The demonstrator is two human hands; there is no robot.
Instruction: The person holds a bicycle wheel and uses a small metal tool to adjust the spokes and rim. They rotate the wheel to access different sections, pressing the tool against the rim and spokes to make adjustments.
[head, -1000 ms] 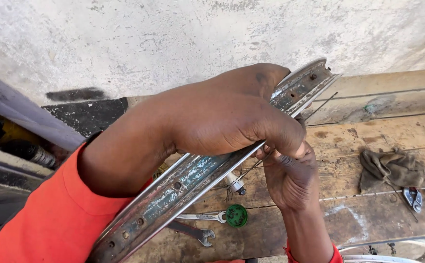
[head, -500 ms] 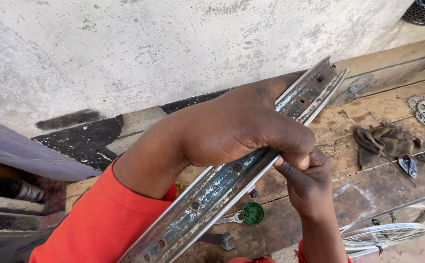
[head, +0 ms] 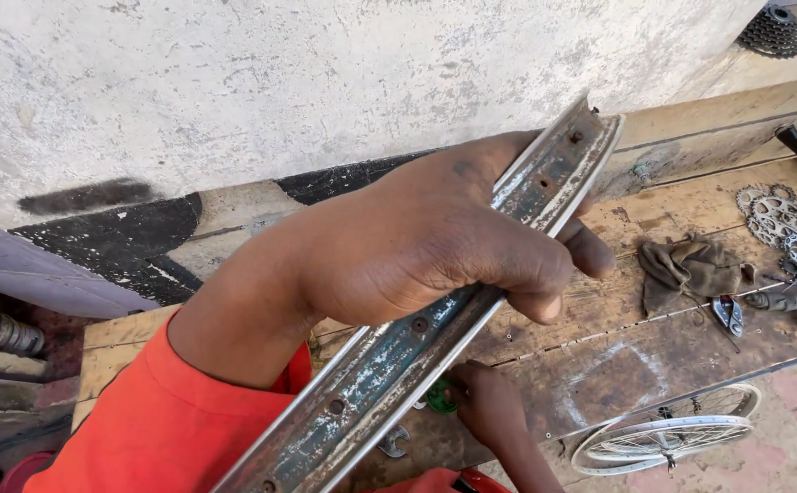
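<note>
**Left hand clamps a worn wheel rim; right hand low on the bench**

The left hand (head: pixel 435 246) is closed around a bare metal wheel rim (head: pixel 389 365), fingers curled over its upper edge and wrapped down the far side, so the rim passes under the palm. The rim runs on a slant, from below the left wrist up past the fingertips to its highest visible part beyond the knuckles (its channel faces the camera, with spoke holes and patches of worn, flaking paint showing). An orange sleeve (head: pixel 170 429) covers the left forearm.

The right hand (head: pixel 490 402) sits below the rim and nearer the body than the left hand, knuckles up, on the wooden bench (head: pixel 599 356). It rests against a small green round piece (head: pixel 441 395), which peeks out between the hand and the rim; whether its fingers are closed on it cannot be told. A spanner (head: pixel 393 443) lies just beside that hand, partly hidden under the rim.

To the right of both hands a crumpled brown rag (head: pixel 691 265) lies on the bench, with sprockets (head: pixel 777 219) farther out. A spoked wheel (head: pixel 663 438) lies to the right of the right hand.
</note>
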